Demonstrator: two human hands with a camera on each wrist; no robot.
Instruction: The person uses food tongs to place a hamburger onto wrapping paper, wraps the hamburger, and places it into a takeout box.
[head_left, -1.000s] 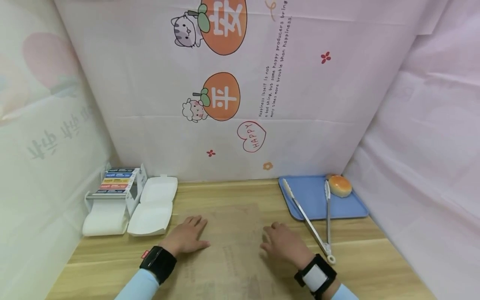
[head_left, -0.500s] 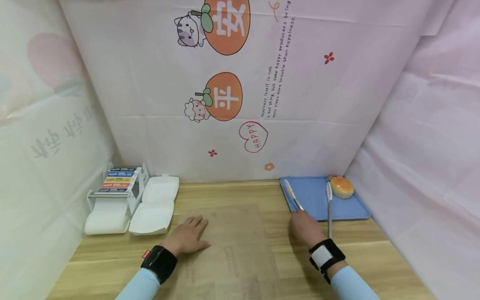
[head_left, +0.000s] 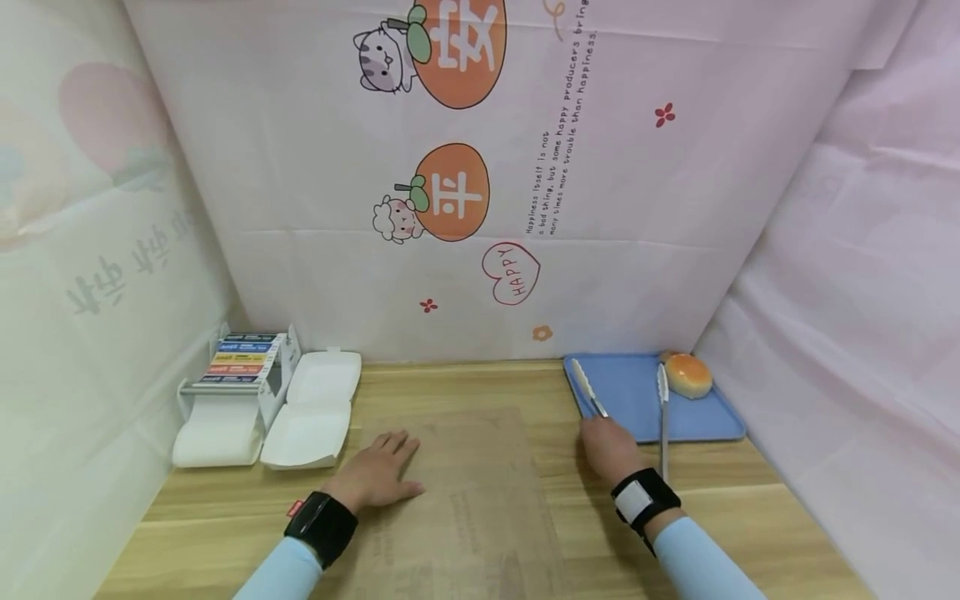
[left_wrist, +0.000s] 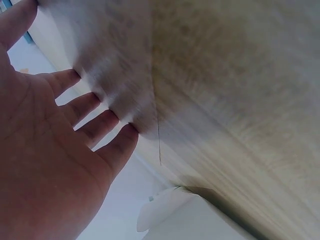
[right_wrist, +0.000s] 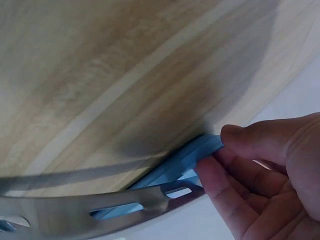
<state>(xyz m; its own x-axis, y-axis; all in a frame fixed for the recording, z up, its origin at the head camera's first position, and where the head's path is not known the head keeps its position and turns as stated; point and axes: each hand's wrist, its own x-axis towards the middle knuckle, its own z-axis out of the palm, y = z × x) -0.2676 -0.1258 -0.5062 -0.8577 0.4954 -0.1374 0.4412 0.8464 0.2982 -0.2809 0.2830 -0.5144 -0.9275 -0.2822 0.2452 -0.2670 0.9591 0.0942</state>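
My left hand [head_left: 378, 477] lies with spread fingers on a brown paper sheet [head_left: 472, 508]; the left wrist view shows its fingertips [left_wrist: 131, 130] on the sheet near its edge. My right hand [head_left: 611, 450] is at the near left corner of a blue tray [head_left: 622, 387]. In the right wrist view its thumb [right_wrist: 235, 134] and fingers pinch the tray's rim [right_wrist: 192, 157]. One arm of the metal tongs [right_wrist: 115, 205] runs right beside those fingers. The tongs' tips lie over the tray; their hinge end is hidden by the hand and wrist. A round glossy bun [head_left: 688, 375] sits on the tray's right side.
An open white clamshell box [head_left: 307, 433] stands at the left, beside a label dispenser [head_left: 238, 362] with a white roll [head_left: 217, 433]. Printed cloth walls [head_left: 360, 292] close off the back and both sides of the wooden table [head_left: 450, 383].
My right hand has left the paper's right edge, moved right to the tray's near corner and taken hold there. The left hand has stayed on the paper. The view has shifted slightly.
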